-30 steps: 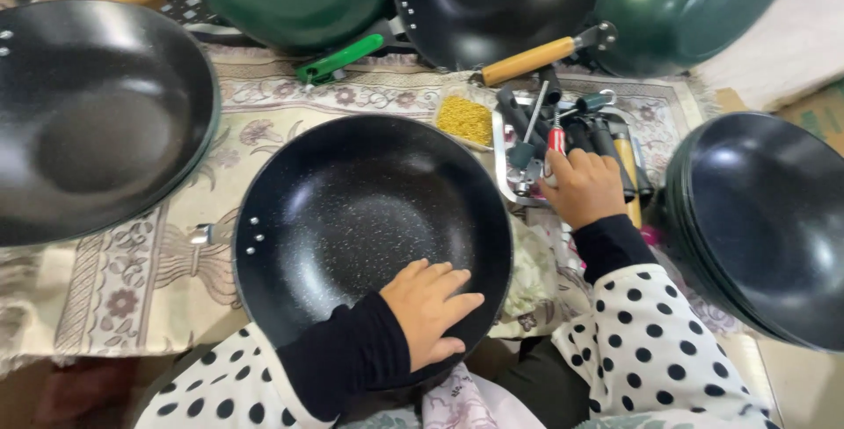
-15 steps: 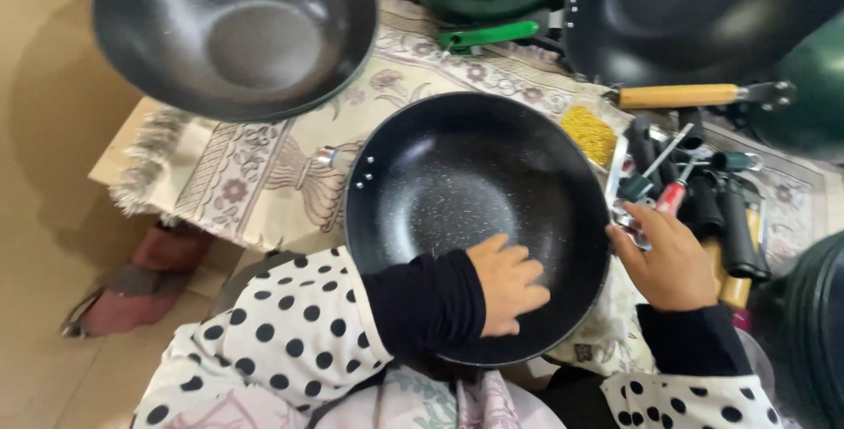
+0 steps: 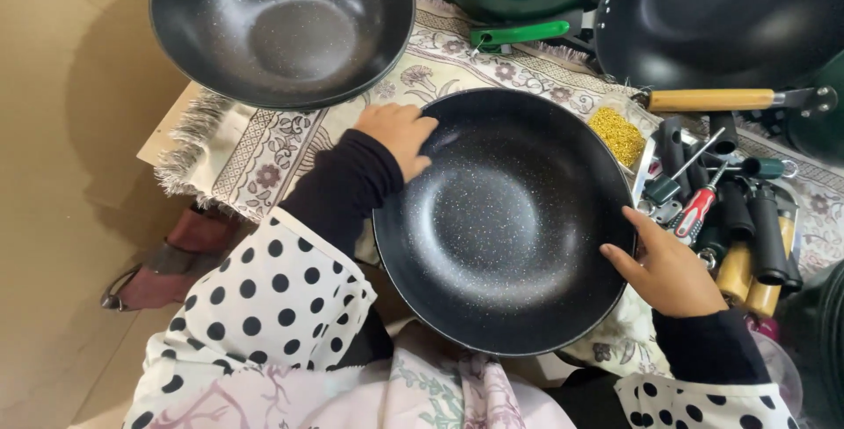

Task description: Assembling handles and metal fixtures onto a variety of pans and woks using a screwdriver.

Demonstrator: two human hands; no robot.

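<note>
On black wok [image 3: 501,218] rim: both hands [image 3: 400,134], seemingly gripping

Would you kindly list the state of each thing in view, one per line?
Speckled black pan: empty, tilted, gripped at both rims.
Left hand: gripping the pan's far-left rim.
Right hand: gripping the pan's right rim.
Second black pan: empty, upright.
Red-handled screwdriver: lying in the tool tray.

The round black speckled metal pan [image 3: 505,218] has a semi-glossy, finely flecked non-stick coating. Beneath it lies a cream patterned woven cloth [image 3: 264,148] with a frayed fringe. Right of the pan, a smooth pale wooden handle [image 3: 710,99] ends in dull metal.
</note>
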